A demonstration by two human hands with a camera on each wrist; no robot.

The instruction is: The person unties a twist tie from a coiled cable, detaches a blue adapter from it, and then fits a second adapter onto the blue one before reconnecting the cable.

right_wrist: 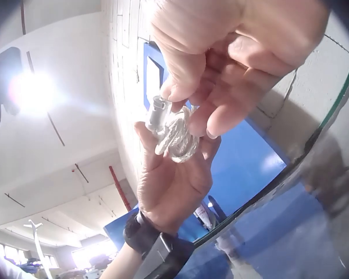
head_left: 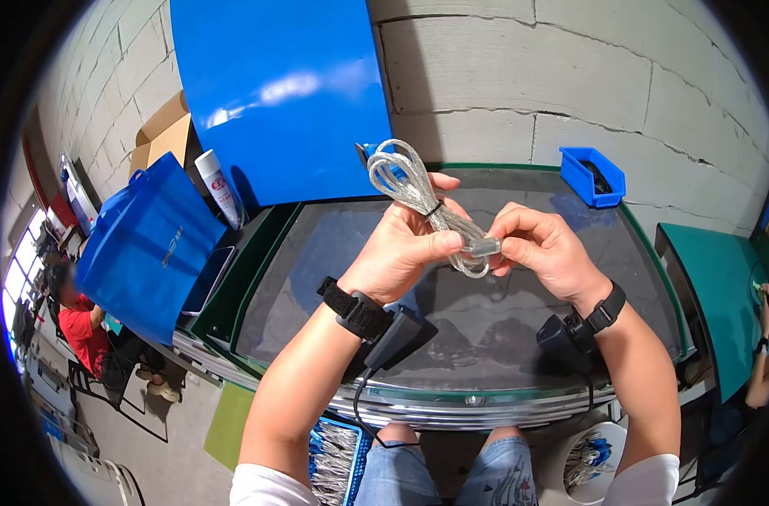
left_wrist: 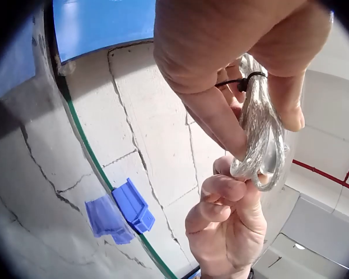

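A coiled cable (head_left: 403,180) in clear, silvery braided sheathing is held above the dark table mat. A black tie (left_wrist: 243,85) binds the coil near its middle. My left hand (head_left: 401,251) grips the bundle, its thumb lying across the coil beside the connector. At the coil's lower end, my right hand (head_left: 546,243) pinches a small grey connector (head_left: 484,247) between thumb and fingers. In the right wrist view the connector (right_wrist: 158,114) looks translucent, with an opening at its end, beside the cable loops (right_wrist: 179,139). A blue end of the cable shows behind the upper loops.
A blue bin (head_left: 593,179) stands at the table's back right. To the left are a spray can (head_left: 219,187) and a blue bag (head_left: 153,244). Below the table edge, a blue basket (head_left: 359,468) and a white bucket (head_left: 557,472) hold more cables. People sit at both sides.
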